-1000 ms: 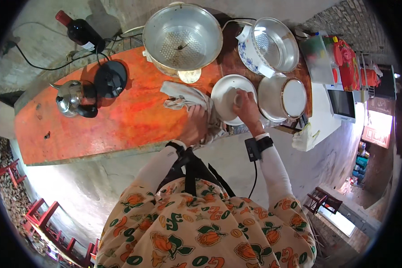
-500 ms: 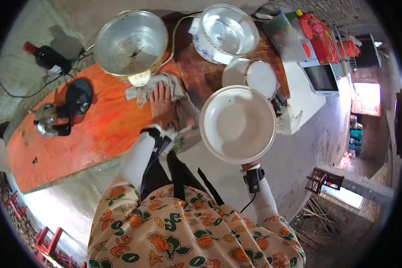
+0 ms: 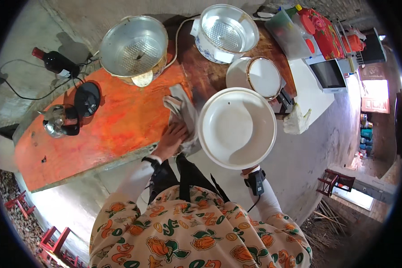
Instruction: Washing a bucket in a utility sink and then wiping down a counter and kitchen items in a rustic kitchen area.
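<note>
My left hand (image 3: 174, 137) is on a greyish-white cloth (image 3: 183, 107) at the near edge of the orange table, its fingers gathered over the fabric. Part of the cloth lies on the tabletop and part hangs at the edge. Held up at the right is a white round bowl (image 3: 230, 129), nothing in it. My right hand (image 3: 249, 170) grips the bowl's near rim from below; most of its fingers are hidden behind the bowl.
On the orange table (image 3: 116, 120) stand a steel kettle (image 3: 56, 120), its black base (image 3: 87, 98) and a dark bottle (image 3: 56, 61). Two metal-lined pots (image 3: 136, 51) (image 3: 228, 31) sit at the back. A white round lid (image 3: 263, 78) and a clear plastic bin (image 3: 288, 35) are at the right.
My left hand has drawn the cloth back toward me, from beside the large pot to the table's near edge. The bowl stays in my right hand, barely shifted.
</note>
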{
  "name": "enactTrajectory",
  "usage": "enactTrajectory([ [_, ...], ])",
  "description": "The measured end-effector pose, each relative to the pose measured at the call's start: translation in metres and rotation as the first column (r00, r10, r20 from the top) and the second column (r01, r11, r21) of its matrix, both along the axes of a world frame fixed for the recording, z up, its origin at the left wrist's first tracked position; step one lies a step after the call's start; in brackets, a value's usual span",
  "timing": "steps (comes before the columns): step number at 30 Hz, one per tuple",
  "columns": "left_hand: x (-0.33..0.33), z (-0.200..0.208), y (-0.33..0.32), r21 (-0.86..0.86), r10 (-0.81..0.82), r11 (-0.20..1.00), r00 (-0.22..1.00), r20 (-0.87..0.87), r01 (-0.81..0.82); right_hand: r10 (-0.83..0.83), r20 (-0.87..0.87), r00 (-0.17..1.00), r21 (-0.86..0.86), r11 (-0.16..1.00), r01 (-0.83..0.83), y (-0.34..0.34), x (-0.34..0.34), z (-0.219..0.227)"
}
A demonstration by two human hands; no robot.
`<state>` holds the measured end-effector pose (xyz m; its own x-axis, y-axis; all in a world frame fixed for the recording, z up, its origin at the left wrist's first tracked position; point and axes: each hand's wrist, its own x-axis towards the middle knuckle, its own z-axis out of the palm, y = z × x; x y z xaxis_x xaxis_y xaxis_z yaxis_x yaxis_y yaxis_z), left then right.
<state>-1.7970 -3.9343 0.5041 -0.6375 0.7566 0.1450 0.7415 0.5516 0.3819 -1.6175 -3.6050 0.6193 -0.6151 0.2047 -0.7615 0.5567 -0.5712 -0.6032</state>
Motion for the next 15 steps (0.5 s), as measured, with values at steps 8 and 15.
enactTrajectory([
  [8,-0.055,0.074,0.001,0.302,0.387,0.552,0.560,0.733,-0.777,-0.020,0.041,0.999,0.064,0.998,0.017,0.025,0.033,0.011],
  [15,-0.140,0.033,0.115,0.081,0.327,0.941,0.944,0.037,-0.329,-0.072,0.122,0.990,0.081,0.995,0.062,0.031,0.082,0.018],
])
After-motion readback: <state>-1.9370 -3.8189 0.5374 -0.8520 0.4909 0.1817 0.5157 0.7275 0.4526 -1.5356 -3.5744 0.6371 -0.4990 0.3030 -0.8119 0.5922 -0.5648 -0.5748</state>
